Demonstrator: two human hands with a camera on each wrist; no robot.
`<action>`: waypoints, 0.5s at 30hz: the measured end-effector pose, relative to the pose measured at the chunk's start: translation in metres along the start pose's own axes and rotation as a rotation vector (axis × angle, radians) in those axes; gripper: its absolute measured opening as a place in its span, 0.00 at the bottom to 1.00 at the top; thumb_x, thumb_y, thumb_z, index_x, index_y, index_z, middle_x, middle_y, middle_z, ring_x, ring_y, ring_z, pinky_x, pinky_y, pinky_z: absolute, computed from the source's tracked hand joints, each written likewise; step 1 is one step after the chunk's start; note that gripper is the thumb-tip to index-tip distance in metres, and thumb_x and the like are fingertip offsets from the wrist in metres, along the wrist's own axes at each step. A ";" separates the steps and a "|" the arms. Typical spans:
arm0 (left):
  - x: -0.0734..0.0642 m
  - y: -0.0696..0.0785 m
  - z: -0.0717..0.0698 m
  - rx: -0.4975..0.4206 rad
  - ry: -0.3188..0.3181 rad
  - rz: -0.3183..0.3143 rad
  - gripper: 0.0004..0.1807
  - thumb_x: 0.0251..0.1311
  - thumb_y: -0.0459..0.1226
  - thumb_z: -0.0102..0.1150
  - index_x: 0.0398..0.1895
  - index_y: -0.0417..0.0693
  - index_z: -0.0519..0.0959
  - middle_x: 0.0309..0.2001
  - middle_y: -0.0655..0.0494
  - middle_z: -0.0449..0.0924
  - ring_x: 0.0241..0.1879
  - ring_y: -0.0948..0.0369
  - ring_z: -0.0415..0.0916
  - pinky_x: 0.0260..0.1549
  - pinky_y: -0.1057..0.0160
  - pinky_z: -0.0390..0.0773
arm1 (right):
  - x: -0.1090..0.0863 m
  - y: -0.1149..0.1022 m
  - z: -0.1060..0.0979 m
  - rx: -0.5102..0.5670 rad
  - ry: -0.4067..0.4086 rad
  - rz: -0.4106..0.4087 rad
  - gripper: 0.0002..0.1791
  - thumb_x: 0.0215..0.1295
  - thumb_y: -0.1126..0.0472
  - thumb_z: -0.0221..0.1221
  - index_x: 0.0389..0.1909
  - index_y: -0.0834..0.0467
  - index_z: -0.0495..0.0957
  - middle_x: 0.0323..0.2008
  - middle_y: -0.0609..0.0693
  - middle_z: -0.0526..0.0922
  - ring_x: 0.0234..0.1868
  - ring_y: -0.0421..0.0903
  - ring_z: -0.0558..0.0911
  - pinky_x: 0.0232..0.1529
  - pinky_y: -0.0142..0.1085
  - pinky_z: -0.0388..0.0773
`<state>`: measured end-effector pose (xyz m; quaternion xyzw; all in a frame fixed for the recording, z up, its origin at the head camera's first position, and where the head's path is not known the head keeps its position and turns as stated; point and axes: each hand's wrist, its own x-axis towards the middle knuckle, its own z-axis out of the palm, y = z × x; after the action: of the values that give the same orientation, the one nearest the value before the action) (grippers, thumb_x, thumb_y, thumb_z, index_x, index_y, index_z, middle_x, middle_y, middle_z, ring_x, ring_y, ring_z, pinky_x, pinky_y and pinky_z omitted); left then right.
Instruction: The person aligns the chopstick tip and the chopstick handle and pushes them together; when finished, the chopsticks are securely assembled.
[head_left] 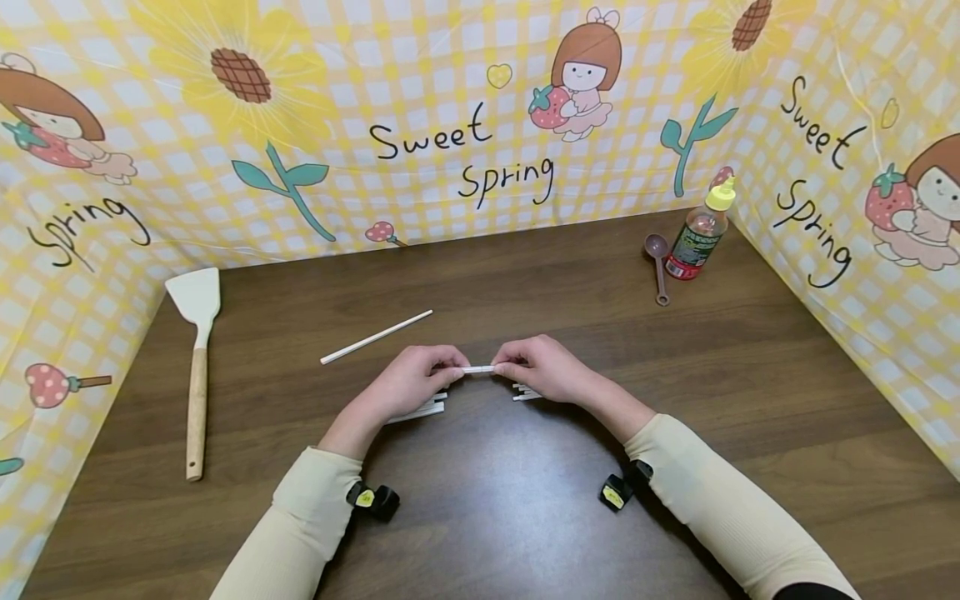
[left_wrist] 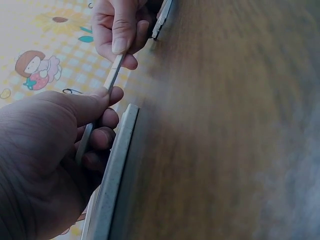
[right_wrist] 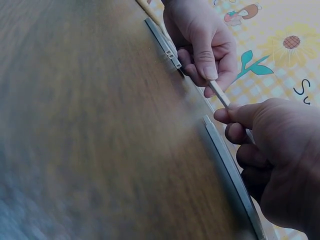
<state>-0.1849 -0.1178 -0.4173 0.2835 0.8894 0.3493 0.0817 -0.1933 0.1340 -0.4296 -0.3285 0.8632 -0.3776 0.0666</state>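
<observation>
"Who's holding what?"

"L hand [head_left: 420,377] & R hand [head_left: 547,369] are pinching a slim white stick [head_left: 472,369] btwn them, above the table [head_left: 487,483]; other sticks [head_left: 432,409] are lying nr L hand."

"How's it handling?"

"Prob. feeling light & stiff, maybe brittle; can't tell if it's 1 pc. or 2 meeting end to end. Pinching close in, both sides of mid-span, is likely giving best ctrl."

Is a slim white stick [head_left: 478,369], pinched either side of a short bare stretch, held crosswise to the right of the spatula [head_left: 198,371], well apart
</observation>
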 end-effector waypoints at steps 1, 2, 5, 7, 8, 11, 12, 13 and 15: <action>0.000 0.000 0.000 0.000 0.000 0.003 0.03 0.68 0.33 0.63 0.38 0.49 0.84 0.28 0.62 0.79 0.29 0.64 0.72 0.34 0.61 0.73 | 0.000 0.000 0.000 0.000 0.000 -0.001 0.06 0.72 0.58 0.61 0.38 0.52 0.86 0.25 0.39 0.79 0.26 0.37 0.73 0.33 0.35 0.70; 0.000 0.000 -0.001 0.000 0.000 0.004 0.02 0.68 0.33 0.63 0.38 0.49 0.84 0.28 0.62 0.79 0.29 0.64 0.72 0.34 0.61 0.73 | 0.000 0.000 0.000 0.000 0.001 -0.001 0.06 0.72 0.58 0.62 0.37 0.52 0.86 0.25 0.39 0.79 0.26 0.37 0.73 0.33 0.35 0.70; -0.001 0.001 -0.001 0.000 -0.002 0.007 0.02 0.68 0.33 0.63 0.38 0.49 0.84 0.28 0.62 0.79 0.29 0.64 0.72 0.33 0.61 0.72 | 0.000 0.000 0.000 -0.003 0.001 -0.004 0.05 0.72 0.58 0.62 0.37 0.51 0.86 0.25 0.39 0.79 0.26 0.37 0.72 0.34 0.35 0.70; -0.001 0.001 -0.001 0.001 -0.003 0.006 0.02 0.68 0.33 0.63 0.38 0.49 0.84 0.28 0.62 0.79 0.29 0.64 0.72 0.33 0.61 0.72 | 0.000 0.000 0.000 -0.003 0.000 -0.005 0.05 0.72 0.58 0.62 0.37 0.51 0.86 0.25 0.39 0.79 0.26 0.37 0.72 0.34 0.35 0.70; -0.001 0.002 -0.001 0.001 -0.002 0.004 0.02 0.68 0.33 0.63 0.39 0.49 0.84 0.28 0.62 0.79 0.29 0.64 0.72 0.33 0.61 0.72 | 0.000 0.000 0.000 -0.003 0.000 -0.006 0.05 0.72 0.58 0.62 0.37 0.51 0.86 0.25 0.39 0.79 0.26 0.37 0.72 0.34 0.35 0.70; -0.001 0.002 -0.001 0.000 -0.001 0.007 0.02 0.68 0.33 0.63 0.39 0.49 0.84 0.28 0.62 0.79 0.29 0.64 0.72 0.34 0.61 0.72 | 0.000 0.000 0.000 -0.003 0.003 -0.008 0.05 0.72 0.58 0.62 0.37 0.51 0.86 0.25 0.39 0.79 0.26 0.37 0.73 0.33 0.35 0.70; -0.001 0.002 -0.001 0.000 -0.001 0.010 0.02 0.68 0.33 0.63 0.39 0.49 0.84 0.28 0.62 0.79 0.29 0.64 0.72 0.34 0.61 0.72 | 0.000 0.000 0.000 -0.002 0.004 -0.009 0.05 0.72 0.58 0.62 0.37 0.51 0.86 0.25 0.39 0.79 0.26 0.37 0.73 0.33 0.35 0.70; -0.001 0.002 -0.001 -0.001 -0.002 0.010 0.02 0.68 0.33 0.63 0.39 0.49 0.84 0.28 0.62 0.79 0.29 0.64 0.72 0.34 0.61 0.72 | 0.000 0.000 0.000 -0.002 0.006 -0.009 0.05 0.72 0.58 0.62 0.37 0.51 0.86 0.25 0.39 0.79 0.26 0.37 0.73 0.33 0.35 0.70; -0.001 0.002 -0.001 -0.003 -0.001 0.012 0.02 0.68 0.33 0.63 0.39 0.49 0.84 0.28 0.62 0.79 0.29 0.64 0.72 0.34 0.61 0.72 | 0.000 0.000 -0.001 0.000 0.007 -0.010 0.05 0.72 0.58 0.62 0.37 0.52 0.86 0.25 0.39 0.79 0.26 0.37 0.73 0.33 0.35 0.70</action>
<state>-0.1837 -0.1180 -0.4156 0.2890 0.8870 0.3509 0.0806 -0.1936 0.1344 -0.4293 -0.3315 0.8618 -0.3789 0.0618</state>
